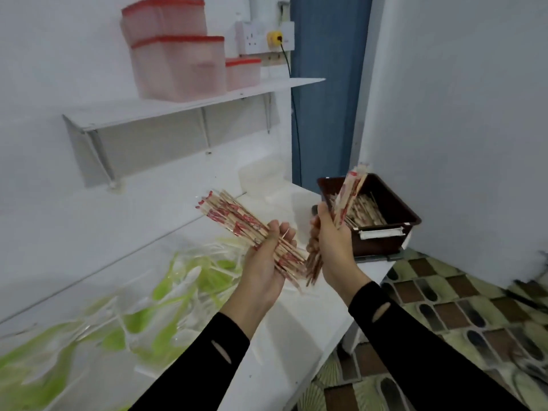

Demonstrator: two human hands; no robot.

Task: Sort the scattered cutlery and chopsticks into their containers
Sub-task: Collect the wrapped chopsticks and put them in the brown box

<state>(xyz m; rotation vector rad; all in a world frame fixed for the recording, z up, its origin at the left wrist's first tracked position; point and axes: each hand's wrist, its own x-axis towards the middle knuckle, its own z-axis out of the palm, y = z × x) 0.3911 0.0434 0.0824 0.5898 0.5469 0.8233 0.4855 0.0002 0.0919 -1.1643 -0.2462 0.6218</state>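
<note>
Paper-wrapped wooden chopsticks fill both hands. The left hand [268,256] lies palm up with its fingers curled round a thick fanned bundle [237,223] whose tips point up and away to the left. The right hand [332,241], just beside it, grips a slimmer bundle [348,197] standing nearly upright. The wrappers carry red print, too blurred to read. Just beyond the right hand sits a dark brown rectangular plastic tub [394,215], glossy and straight-walled, with more wrapped chopsticks lying inside; the upper end of the right hand's bundle crosses in front of its near-left corner. A white label [381,232] on the tub's front cannot be read. Below and to the left of the left hand, green and translucent white plastic spoons [148,307] lie heaped on the smooth white counter [296,330]. Above the hands, frosted boxes with red lids [178,66] stand on a white shelf [166,109].
</note>
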